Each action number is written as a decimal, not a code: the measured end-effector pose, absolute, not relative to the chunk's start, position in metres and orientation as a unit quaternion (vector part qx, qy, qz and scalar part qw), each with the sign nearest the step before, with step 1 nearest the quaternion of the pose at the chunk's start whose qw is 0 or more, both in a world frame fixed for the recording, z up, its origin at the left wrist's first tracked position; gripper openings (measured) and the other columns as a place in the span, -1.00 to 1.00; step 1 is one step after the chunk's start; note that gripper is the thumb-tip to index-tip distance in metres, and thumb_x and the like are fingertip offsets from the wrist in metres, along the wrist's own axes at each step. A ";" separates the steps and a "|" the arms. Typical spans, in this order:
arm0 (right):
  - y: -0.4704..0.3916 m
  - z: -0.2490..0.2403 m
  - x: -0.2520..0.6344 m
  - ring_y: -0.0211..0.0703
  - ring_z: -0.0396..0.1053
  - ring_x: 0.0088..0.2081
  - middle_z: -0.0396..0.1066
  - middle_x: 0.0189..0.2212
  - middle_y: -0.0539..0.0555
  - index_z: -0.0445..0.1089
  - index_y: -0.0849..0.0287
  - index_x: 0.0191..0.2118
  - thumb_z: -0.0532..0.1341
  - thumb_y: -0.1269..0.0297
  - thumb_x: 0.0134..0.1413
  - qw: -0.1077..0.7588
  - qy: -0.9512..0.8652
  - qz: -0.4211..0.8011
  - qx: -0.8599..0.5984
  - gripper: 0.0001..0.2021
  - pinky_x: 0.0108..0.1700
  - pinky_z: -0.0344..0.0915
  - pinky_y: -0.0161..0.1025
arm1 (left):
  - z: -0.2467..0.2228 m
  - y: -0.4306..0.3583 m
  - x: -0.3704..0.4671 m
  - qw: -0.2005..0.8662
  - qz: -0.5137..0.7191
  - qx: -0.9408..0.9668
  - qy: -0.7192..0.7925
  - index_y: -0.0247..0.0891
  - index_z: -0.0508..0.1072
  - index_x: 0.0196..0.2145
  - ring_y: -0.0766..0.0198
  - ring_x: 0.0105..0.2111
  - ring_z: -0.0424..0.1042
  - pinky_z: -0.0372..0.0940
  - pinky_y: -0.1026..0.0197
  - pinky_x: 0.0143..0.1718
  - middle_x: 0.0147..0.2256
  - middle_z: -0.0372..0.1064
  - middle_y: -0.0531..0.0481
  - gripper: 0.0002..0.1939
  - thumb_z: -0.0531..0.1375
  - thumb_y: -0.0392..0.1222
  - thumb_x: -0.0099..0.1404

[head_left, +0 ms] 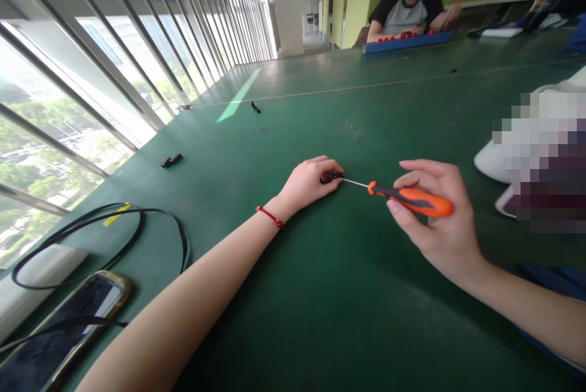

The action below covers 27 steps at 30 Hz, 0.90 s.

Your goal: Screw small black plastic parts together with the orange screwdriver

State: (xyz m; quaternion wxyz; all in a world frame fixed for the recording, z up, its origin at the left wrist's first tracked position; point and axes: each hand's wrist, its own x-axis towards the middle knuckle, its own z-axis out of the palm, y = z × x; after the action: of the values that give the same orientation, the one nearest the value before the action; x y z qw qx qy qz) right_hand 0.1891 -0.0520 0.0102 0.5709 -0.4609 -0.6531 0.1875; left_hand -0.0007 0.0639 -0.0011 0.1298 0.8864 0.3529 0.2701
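My left hand (312,182) rests on the green table (320,294), its fingers closed round a small black part (331,177) whose kind I cannot make out. A screwdriver (412,196) with an orange and black handle lies in my right hand (444,227), gripped between thumb and fingers. Its thin metal shaft points left, and the tip meets or nearly meets the black part; the exact contact is too small to tell. A red cord bracelet (270,217) circles my left wrist.
Small black pieces (172,161) lie to the left and farther back. A phone (96,300), a looped black cable (183,239) and a white box (50,264) occupy the near left. Metal railings (160,25) edge the left side. Across the table sits a person behind a blue tray (407,43).
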 end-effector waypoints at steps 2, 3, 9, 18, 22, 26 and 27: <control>-0.052 0.011 0.189 -0.17 0.35 -0.44 0.33 -0.47 -0.01 0.29 0.03 -0.10 0.24 0.28 0.00 0.534 -0.666 0.209 -0.476 -0.71 -0.41 0.31 -0.23 | -0.001 0.064 -0.001 0.128 0.270 0.886 0.354 -0.25 0.50 -0.26 0.36 -0.44 0.35 0.29 0.31 -0.34 -0.34 0.39 0.00 -0.80 0.13 -0.21 0.18; -0.052 0.011 0.190 -0.19 0.34 -0.49 0.33 -0.51 -0.02 0.31 0.03 -0.14 0.23 0.25 0.02 0.517 -0.671 0.217 -0.485 -0.76 -0.47 0.28 -0.25 | -0.001 0.064 -0.001 0.127 0.270 0.886 0.354 -0.25 0.50 -0.26 0.36 -0.44 0.35 0.29 0.31 -0.34 -0.34 0.40 0.00 -0.80 0.13 -0.21 0.18; -0.049 0.009 0.192 -0.18 0.37 -0.40 0.33 -0.36 0.02 0.30 0.05 -0.10 0.26 0.29 -0.03 0.576 -0.642 0.167 -0.479 -0.68 -0.28 0.33 -0.17 | -0.001 0.063 -0.001 0.126 0.274 0.886 0.352 -0.25 0.51 -0.25 0.36 -0.43 0.35 0.29 0.31 -0.34 -0.33 0.41 0.00 -0.79 0.13 -0.19 0.20; -0.050 0.011 0.190 -0.21 0.37 -0.43 0.35 -0.42 -0.01 0.31 0.07 -0.14 0.26 0.31 -0.04 0.564 -0.660 0.152 -0.473 -0.72 -0.34 0.34 -0.23 | -0.001 0.063 -0.001 0.128 0.270 0.886 0.356 -0.24 0.50 -0.25 0.36 -0.42 0.36 0.30 0.30 -0.32 -0.33 0.41 0.01 -0.80 0.13 -0.20 0.19; -0.051 0.012 0.190 -0.23 0.35 -0.50 0.32 -0.50 -0.04 0.29 0.07 -0.13 0.25 0.32 -0.03 0.540 -0.675 0.194 -0.464 -0.72 -0.44 0.32 -0.28 | -0.001 0.063 -0.001 0.129 0.269 0.885 0.358 -0.24 0.50 -0.25 0.36 -0.42 0.36 0.30 0.30 -0.32 -0.32 0.41 0.01 -0.80 0.13 -0.21 0.19; -0.053 0.013 0.190 -0.26 0.32 -0.55 0.35 -0.56 -0.05 0.32 0.09 -0.21 0.22 0.29 0.02 0.509 -0.682 0.195 -0.487 -0.83 -0.52 0.27 -0.32 | -0.001 0.064 -0.001 0.129 0.268 0.885 0.358 -0.23 0.50 -0.24 0.36 -0.42 0.36 0.30 0.31 -0.33 -0.31 0.41 0.01 -0.80 0.13 -0.20 0.19; -0.053 0.013 0.189 -0.25 0.35 -0.50 0.37 -0.50 -0.03 0.32 0.09 -0.19 0.23 0.31 0.00 0.524 -0.677 0.178 -0.485 -0.80 -0.47 0.30 -0.32 | -0.001 0.064 -0.001 0.128 0.267 0.886 0.358 -0.23 0.50 -0.24 0.36 -0.41 0.36 0.30 0.31 -0.33 -0.31 0.41 0.01 -0.80 0.13 -0.20 0.19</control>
State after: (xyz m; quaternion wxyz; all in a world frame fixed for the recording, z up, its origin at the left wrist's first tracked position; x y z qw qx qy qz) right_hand 0.1894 -0.0532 0.0135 0.5238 -0.4854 -0.6771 0.1776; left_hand -0.0010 0.0636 -0.0011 0.1280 0.8856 0.3576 0.2672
